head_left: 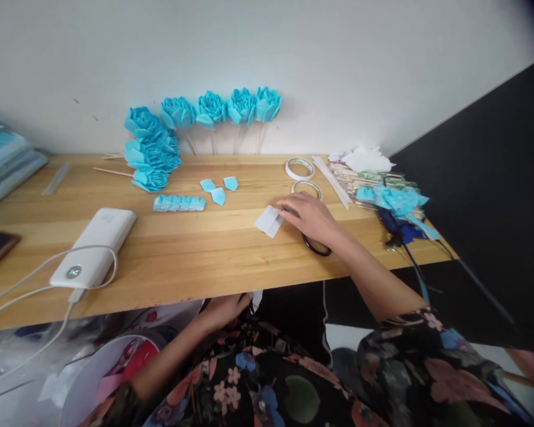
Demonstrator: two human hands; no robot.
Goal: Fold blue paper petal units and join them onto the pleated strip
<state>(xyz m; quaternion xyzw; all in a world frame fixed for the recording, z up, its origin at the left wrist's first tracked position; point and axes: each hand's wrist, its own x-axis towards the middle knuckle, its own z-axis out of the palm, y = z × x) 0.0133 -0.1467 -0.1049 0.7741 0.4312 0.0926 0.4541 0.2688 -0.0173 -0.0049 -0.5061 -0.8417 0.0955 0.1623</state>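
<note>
Floral garment [293, 385] nearest; right fingers [292, 219] touch edge of white paper [267, 222].

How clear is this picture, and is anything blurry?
Head view: soft, even light on the wall, without harsh glare; head view: printing on the white charger too soft to read; head view: top right corner dark, flowered sleeve hazy towards the edge.

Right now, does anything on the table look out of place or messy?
Yes, the right end of the table: crumpled blue scraps lie over a jumbled pile, with crumpled white scraps at its back. It looks untidy compared with the blue flowers lined up along the wall.
</note>
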